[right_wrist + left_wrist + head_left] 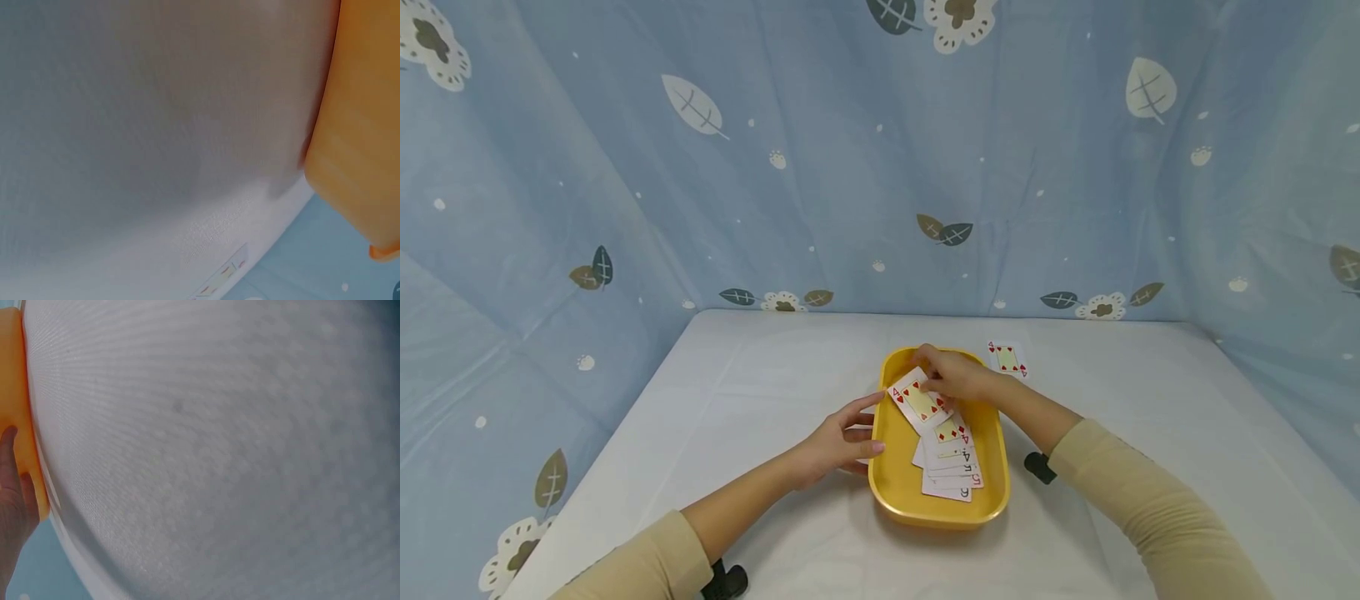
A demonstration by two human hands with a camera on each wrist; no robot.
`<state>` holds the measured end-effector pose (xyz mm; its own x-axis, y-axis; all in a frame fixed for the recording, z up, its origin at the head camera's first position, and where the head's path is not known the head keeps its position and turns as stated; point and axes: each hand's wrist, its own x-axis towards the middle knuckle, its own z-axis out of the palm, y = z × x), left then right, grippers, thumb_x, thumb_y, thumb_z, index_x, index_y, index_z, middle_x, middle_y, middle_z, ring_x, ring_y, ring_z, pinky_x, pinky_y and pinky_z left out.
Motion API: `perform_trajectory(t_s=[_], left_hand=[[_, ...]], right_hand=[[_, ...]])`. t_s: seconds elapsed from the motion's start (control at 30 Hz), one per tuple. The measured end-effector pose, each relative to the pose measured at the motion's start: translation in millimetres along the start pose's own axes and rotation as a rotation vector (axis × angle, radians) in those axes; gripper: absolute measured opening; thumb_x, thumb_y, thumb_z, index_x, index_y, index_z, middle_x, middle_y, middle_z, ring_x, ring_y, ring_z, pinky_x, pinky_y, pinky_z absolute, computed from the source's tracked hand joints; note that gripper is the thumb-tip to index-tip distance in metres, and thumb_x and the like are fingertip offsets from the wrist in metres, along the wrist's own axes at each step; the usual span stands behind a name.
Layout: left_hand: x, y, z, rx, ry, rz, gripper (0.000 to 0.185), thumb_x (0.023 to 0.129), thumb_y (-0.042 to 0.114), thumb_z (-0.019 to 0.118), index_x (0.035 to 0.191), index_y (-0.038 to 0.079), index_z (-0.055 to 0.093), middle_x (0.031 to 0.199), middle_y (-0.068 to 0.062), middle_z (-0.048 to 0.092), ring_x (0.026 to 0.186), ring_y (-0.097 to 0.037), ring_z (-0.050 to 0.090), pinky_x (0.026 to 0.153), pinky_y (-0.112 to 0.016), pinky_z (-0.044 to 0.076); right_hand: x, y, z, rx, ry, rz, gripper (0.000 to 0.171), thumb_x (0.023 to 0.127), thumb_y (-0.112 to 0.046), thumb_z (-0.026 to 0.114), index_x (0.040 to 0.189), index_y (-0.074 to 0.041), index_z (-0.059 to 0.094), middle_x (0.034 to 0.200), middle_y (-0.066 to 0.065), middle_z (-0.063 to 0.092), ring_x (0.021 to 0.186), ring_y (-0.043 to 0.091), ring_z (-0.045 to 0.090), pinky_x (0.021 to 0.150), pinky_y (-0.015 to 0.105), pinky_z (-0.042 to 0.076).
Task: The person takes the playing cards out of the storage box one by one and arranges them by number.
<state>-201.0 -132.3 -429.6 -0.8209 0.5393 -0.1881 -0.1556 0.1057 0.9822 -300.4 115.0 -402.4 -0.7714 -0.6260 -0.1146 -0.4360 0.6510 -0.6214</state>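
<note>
A yellow plastic tub (895, 492) stands on the white-covered table. My left hand (835, 442) rests its extended fingers against the tub's left side; the left wrist view shows these fingers (9, 462) on the orange-looking wall. Over the far part of the tub, my right hand (953, 375) pinches a playing card (917, 402) with red hearts, its fingertips partly hidden. Below that card, several overlapping playing cards (951, 467) lie fanned face up in the tub. The right wrist view shows the tub's outer wall (356, 137), but not the hand.
Another red-suited playing card (1007, 358) lies face up on the table (775, 358), beyond the tub's far right corner. Blue patterned cloth (850, 167) hangs behind and at the sides. Black wrist devices (1039, 468) show near both sleeves.
</note>
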Motion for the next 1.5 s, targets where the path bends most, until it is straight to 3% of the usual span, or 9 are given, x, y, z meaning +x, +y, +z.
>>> perform_trajectory(t_s=[0.1, 0.3, 0.5, 0.93, 1.17, 1.5], left_hand=[[-0.1, 1.3, 0.3, -0.003, -0.004, 0.001, 0.076, 0.089, 0.016, 0.067, 0.151, 0.020, 0.023, 0.143, -0.023, 0.033, 0.125, -0.036, 0.046, 0.081, -0.046, 0.056], [-0.2, 3.6, 1.3, 0.004, -0.007, 0.001, 0.075, 0.089, 0.016, 0.066, 0.151, 0.018, 0.023, 0.142, -0.023, 0.033, 0.126, -0.038, 0.045, 0.080, -0.046, 0.056], [-0.1, 4.6, 1.5, 0.012, -0.005, -0.008, 0.075, 0.089, 0.016, 0.066, 0.151, 0.017, 0.023, 0.143, -0.023, 0.034, 0.125, -0.037, 0.046, 0.080, -0.047, 0.056], [0.4, 3.5, 2.0, 0.007, 0.007, -0.008, 0.075, 0.089, 0.015, 0.066, 0.151, 0.019, 0.024, 0.142, -0.022, 0.035, 0.121, -0.033, 0.050, 0.079, -0.047, 0.056], [0.3, 2.7, 1.8, 0.025, 0.011, -0.003, 0.075, 0.089, 0.015, 0.067, 0.151, 0.020, 0.024, 0.142, -0.022, 0.036, 0.117, -0.029, 0.053, 0.079, -0.046, 0.056], [-0.8, 2.6, 1.4, 0.027, 0.014, -0.002, 0.075, 0.089, 0.015, 0.067, 0.151, 0.020, 0.025, 0.141, -0.022, 0.036, 0.118, -0.030, 0.052, 0.079, -0.046, 0.056]], right_hand=[[-1, 0, -1, -0.018, 0.010, -0.007, 0.039, 0.094, -0.016, 0.058, 0.129, -0.011, 0.042, 0.074, 0.006, 0.056, 0.048, 0.019, 0.055, 0.049, 0.027, 0.052], [-3, -1, -4, 0.036, 0.024, 0.002, 0.034, 0.095, -0.017, 0.058, 0.125, -0.015, 0.045, 0.076, 0.004, 0.059, 0.052, 0.018, 0.055, 0.053, 0.031, 0.053], [-7, -2, -7, 0.173, 0.053, -0.011, 0.032, 0.094, -0.014, 0.059, 0.123, -0.013, 0.046, 0.076, 0.005, 0.058, 0.053, 0.016, 0.053, 0.054, 0.028, 0.053], [-17, 3, -27, 0.422, 0.138, -0.023, 0.035, 0.091, -0.007, 0.061, 0.122, -0.006, 0.045, 0.073, 0.008, 0.056, 0.051, 0.016, 0.051, 0.055, 0.034, 0.057], [-29, 8, -44, 0.455, 0.219, -0.001, 0.037, 0.092, -0.008, 0.061, 0.124, -0.003, 0.044, 0.074, 0.009, 0.056, 0.053, 0.015, 0.053, 0.055, 0.027, 0.056], [-46, 21, -70, 0.456, 0.283, 0.061, 0.042, 0.092, -0.011, 0.061, 0.128, -0.004, 0.040, 0.079, 0.014, 0.055, 0.056, 0.018, 0.058, 0.062, 0.037, 0.059]])
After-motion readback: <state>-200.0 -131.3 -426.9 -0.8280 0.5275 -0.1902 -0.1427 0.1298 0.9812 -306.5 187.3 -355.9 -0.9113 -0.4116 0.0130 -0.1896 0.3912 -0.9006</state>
